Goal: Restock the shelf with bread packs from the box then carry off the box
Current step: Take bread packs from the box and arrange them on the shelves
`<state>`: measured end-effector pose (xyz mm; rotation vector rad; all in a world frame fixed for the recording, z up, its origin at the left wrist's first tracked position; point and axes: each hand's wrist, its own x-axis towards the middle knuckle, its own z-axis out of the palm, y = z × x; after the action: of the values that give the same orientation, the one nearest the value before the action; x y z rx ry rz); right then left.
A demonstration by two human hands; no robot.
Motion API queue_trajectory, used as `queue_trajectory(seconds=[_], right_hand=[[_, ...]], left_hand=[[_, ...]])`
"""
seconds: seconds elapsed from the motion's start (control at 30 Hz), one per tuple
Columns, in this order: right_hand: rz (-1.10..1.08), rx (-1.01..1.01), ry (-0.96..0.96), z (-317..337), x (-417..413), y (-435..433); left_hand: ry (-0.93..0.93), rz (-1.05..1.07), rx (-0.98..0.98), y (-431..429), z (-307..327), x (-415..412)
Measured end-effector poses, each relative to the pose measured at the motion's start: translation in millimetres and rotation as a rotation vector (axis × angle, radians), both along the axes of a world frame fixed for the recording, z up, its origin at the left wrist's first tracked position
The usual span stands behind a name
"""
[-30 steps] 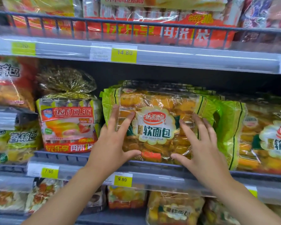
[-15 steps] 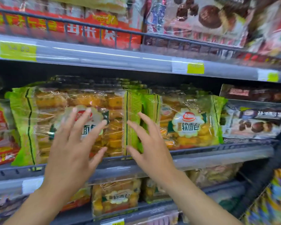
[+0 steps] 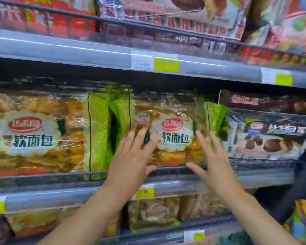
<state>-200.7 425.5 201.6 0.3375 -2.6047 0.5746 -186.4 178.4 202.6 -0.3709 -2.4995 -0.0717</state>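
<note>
Two green-edged clear bread packs stand upright on the middle shelf [image 3: 42,177]. The left bread pack [image 3: 39,131] fills the left side. The right bread pack [image 3: 173,121] stands at the centre, its white label facing me. My left hand [image 3: 132,156] has straight, spread fingers against that pack's left half. My right hand [image 3: 210,156] is also spread, at the pack's right lower part, thumb near the shelf's front rail. Neither hand holds anything. The box is out of view.
Dark chocolate cake packs [image 3: 267,135] lie right of the bread. Red and brown packs fill the upper shelf [image 3: 95,50] behind a wire rail. More bread packs [image 3: 154,211] sit on the lower shelf. Yellow price tags [image 3: 166,63] line the shelf edges.
Both hands and my view have shifted right, from the left bread pack to the right one. The hands stay spread and hold nothing.
</note>
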Motion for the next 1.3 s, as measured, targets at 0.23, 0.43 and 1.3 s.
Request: queue_trajectory(seconds=[0.23,0.43,1.3], right_hand=[[-0.044,0.069,0.110,6,-12,4],[-0.045,0.028,0.121,3,-19,-2],[0.031,-0.065,0.132,-6,-30,8]], left_hand=[[0.057,0.001,-0.019,-6,1,-7],[0.077,0.014,-0.029,-9,2,-11],[0.092,-0.010,0.198,-12,3,-6]])
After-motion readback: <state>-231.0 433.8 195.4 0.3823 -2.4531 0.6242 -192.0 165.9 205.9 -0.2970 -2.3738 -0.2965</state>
